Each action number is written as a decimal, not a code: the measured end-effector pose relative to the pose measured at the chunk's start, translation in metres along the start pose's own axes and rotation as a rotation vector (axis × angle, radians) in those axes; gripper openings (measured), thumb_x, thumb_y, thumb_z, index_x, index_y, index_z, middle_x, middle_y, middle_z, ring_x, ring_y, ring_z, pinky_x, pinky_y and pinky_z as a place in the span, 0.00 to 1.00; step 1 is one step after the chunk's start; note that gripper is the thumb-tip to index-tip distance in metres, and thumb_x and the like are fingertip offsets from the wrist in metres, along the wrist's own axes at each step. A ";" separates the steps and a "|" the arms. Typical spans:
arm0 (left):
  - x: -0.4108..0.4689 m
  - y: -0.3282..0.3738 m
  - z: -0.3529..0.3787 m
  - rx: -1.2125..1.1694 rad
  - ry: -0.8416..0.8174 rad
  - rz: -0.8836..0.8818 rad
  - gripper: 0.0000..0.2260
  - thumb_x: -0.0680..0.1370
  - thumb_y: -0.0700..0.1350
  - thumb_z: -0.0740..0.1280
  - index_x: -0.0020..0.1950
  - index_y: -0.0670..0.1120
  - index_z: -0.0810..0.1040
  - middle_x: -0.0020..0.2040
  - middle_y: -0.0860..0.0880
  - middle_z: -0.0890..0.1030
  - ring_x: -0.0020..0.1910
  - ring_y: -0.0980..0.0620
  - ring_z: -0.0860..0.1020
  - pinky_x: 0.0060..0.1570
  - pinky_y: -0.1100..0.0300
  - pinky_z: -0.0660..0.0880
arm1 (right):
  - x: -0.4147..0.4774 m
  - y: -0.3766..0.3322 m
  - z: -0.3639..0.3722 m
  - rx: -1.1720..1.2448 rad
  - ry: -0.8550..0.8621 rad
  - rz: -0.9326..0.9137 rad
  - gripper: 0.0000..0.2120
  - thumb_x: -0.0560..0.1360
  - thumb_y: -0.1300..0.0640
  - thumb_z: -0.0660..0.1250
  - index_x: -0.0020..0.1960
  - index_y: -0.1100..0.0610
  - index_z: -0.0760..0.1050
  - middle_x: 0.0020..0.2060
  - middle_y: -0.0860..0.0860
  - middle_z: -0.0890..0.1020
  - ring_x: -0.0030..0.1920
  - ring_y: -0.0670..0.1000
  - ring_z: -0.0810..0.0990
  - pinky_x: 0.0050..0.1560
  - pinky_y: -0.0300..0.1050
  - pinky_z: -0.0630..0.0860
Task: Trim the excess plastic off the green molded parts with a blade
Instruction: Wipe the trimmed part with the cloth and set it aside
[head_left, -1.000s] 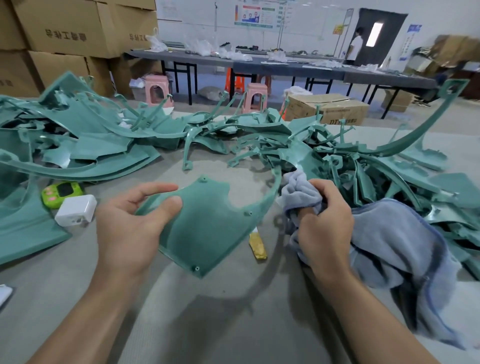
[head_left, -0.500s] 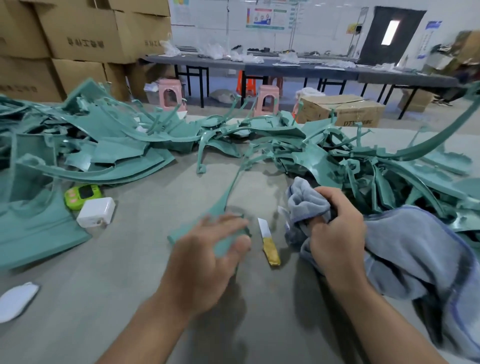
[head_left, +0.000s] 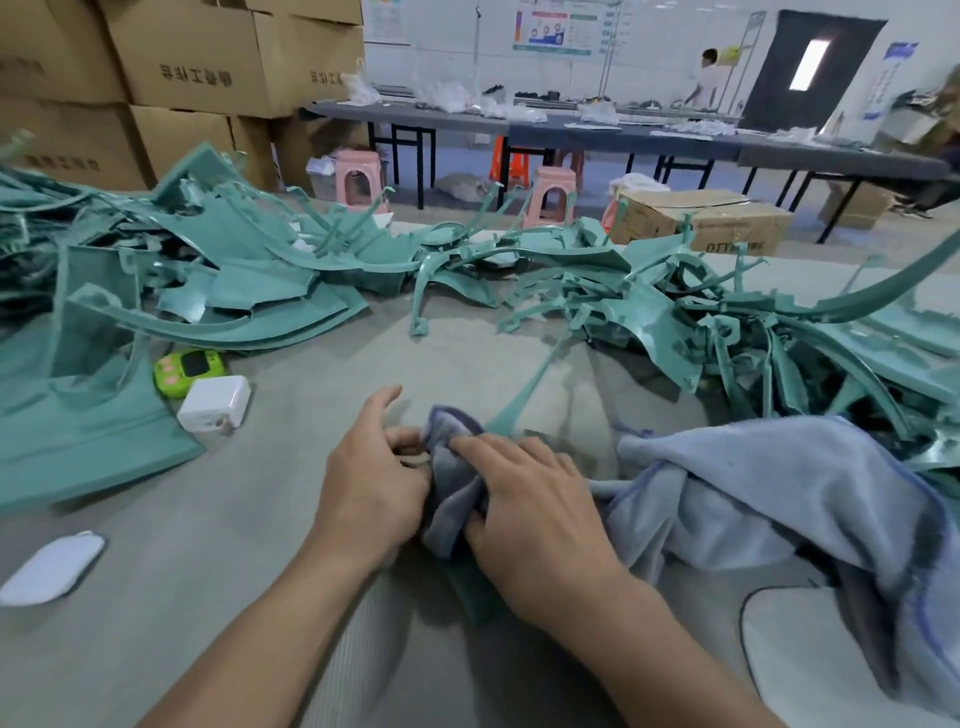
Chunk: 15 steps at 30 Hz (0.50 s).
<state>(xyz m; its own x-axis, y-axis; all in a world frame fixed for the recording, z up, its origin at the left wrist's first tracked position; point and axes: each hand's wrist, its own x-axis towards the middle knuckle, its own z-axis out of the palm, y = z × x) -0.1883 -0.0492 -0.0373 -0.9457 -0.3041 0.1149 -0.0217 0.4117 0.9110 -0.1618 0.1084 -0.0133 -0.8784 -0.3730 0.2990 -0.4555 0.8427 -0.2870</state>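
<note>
**Both hands bunched on the cloth over a green part**

On my feed both hands meet at the middle of the counter (head_left: 249, 519). The right hand (head_left: 535, 499) lies on a grey-blue cloth (head_left: 779, 493), fingers pressed over its bunched end and thumb tucked into a fold, so it is grasping the cloth. The left hand (head_left: 374, 478) sits just beside it, thumb raised and fingers curled against the cloth's edge; I cannot tell whether they are holding anything.

The green part (head_left: 521, 396) lies on the counter under the cloth and hands. I see its thin arm running up and away towards the right-hand heap of green parts (head_left: 727, 338), and a corner showing below the right wrist.

Another heap of green parts (head_left: 208, 291) fills the left side. Near it sit a lime-green gadget (head_left: 189, 370) and a white block (head_left: 213, 402), touching. Cardboard boxes (head_left: 182, 57) are stacked behind.
</note>
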 end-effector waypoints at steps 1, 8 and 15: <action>0.001 0.002 0.000 -0.067 0.012 -0.032 0.36 0.71 0.32 0.73 0.75 0.52 0.68 0.50 0.53 0.86 0.49 0.54 0.84 0.56 0.54 0.79 | 0.003 0.001 0.001 -0.063 -0.026 0.072 0.23 0.76 0.51 0.64 0.70 0.43 0.69 0.66 0.42 0.75 0.63 0.51 0.71 0.63 0.50 0.66; -0.004 0.023 -0.020 -0.970 -0.035 -0.577 0.07 0.72 0.34 0.64 0.48 0.41 0.77 0.46 0.43 0.82 0.42 0.48 0.80 0.46 0.57 0.77 | -0.002 -0.003 0.002 -0.005 0.097 0.175 0.15 0.79 0.54 0.60 0.64 0.44 0.65 0.58 0.45 0.74 0.57 0.52 0.70 0.54 0.51 0.70; -0.027 0.043 0.007 -0.948 -0.382 -0.660 0.20 0.80 0.55 0.64 0.46 0.41 0.88 0.50 0.38 0.86 0.44 0.44 0.87 0.38 0.53 0.84 | -0.006 -0.002 -0.012 0.265 0.171 0.096 0.15 0.73 0.55 0.67 0.58 0.43 0.72 0.48 0.39 0.73 0.50 0.44 0.72 0.48 0.35 0.65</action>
<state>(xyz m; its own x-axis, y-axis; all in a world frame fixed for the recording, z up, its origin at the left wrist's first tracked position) -0.1665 -0.0174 -0.0041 -0.8807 0.1204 -0.4582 -0.4400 -0.5666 0.6967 -0.1537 0.1138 -0.0040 -0.8922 -0.2070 0.4013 -0.4134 0.7321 -0.5414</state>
